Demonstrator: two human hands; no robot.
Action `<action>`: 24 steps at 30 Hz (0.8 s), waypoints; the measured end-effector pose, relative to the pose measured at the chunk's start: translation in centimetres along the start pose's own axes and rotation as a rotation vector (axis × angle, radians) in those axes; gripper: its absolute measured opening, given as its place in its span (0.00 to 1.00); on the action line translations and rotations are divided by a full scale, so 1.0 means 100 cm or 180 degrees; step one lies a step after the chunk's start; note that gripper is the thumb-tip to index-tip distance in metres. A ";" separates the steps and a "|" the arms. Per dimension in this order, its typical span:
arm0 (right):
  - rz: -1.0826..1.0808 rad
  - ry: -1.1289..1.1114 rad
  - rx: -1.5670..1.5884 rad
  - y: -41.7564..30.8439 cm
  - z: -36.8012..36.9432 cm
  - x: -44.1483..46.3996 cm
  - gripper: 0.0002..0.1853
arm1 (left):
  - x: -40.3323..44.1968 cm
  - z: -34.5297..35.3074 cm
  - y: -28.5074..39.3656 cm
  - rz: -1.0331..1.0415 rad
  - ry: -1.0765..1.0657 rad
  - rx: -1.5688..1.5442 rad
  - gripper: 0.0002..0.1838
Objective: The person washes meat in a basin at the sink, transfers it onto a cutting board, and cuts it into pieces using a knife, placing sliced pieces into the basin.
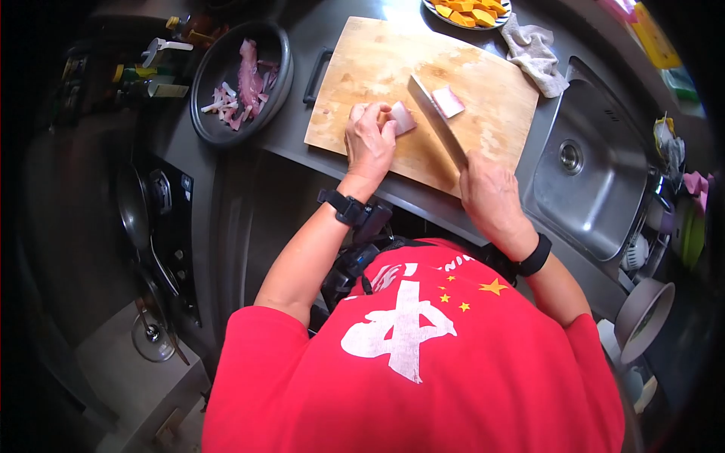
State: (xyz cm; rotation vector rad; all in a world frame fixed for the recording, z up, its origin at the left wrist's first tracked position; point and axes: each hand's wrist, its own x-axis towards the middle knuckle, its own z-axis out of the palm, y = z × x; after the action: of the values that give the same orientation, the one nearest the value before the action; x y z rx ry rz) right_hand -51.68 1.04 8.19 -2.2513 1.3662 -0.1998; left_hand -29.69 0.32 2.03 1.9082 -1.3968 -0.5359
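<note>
On the wooden cutting board (362, 60) lie two pale pink pieces of meat or fish. My left hand (369, 143) has its bent fingertips against the left piece (402, 118). The handle of a knife is wrapped in my right hand (492, 192), and its long blade (438, 121) points up and left across the board. Right beside the blade, on its right side, is the other piece (448, 102). The blade stands between the two pieces.
A dark bowl (198, 94) at the upper left holds pink meat strips. A plate of orange chunks (470, 10) and a grey cloth (535, 53) are beyond the board. The steel sink (596, 174) is at the right, with a grey pot (644, 317) below it.
</note>
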 end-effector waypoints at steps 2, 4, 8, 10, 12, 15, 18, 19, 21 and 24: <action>-0.0061 0.0074 0.0090 -0.011 0.010 -0.003 0.05 | -0.005 0.000 0.000 0.0010 -0.0021 -0.0090 0.10; -0.0303 0.0195 -0.0286 -0.020 0.020 -0.003 0.05 | -0.004 0.004 -0.003 0.0176 -0.0035 -0.0024 0.11; -0.0249 0.0163 -0.0629 -0.031 0.024 0.000 0.04 | -0.005 0.005 -0.002 0.0685 0.0104 0.0249 0.10; -0.0215 0.0179 -0.0632 -0.037 0.025 0.002 0.04 | -0.006 0.006 -0.002 0.0647 0.0068 0.0250 0.09; -0.0167 0.0202 -0.0649 -0.038 0.025 0.003 0.03 | -0.006 0.007 -0.002 0.0787 0.0084 0.0299 0.08; -0.0273 0.0206 -0.0515 -0.040 0.022 0.005 0.03 | -0.008 0.007 0.001 0.0785 0.0006 0.0322 0.08; -0.0360 0.0269 -0.0351 -0.040 0.019 0.006 0.04 | -0.006 0.008 -0.002 0.0921 -0.0020 0.0388 0.09; -0.0325 0.0194 -0.0263 -0.039 0.019 0.008 0.04 | -0.006 0.008 -0.003 0.0920 -0.0015 0.0383 0.09; -0.0291 0.0112 -0.0188 -0.038 0.020 0.011 0.05 | -0.005 0.008 -0.002 0.0802 -0.0076 0.0326 0.08; -0.0248 -0.0012 -0.0043 -0.035 0.021 0.020 0.05 | -0.003 0.008 -0.005 0.0663 -0.0137 0.0349 0.12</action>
State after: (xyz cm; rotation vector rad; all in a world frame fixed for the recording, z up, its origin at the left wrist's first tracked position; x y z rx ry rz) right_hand -47.14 1.38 7.79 -2.3169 1.2825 -0.2134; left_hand -30.01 0.42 1.15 1.8164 -1.6605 -0.4087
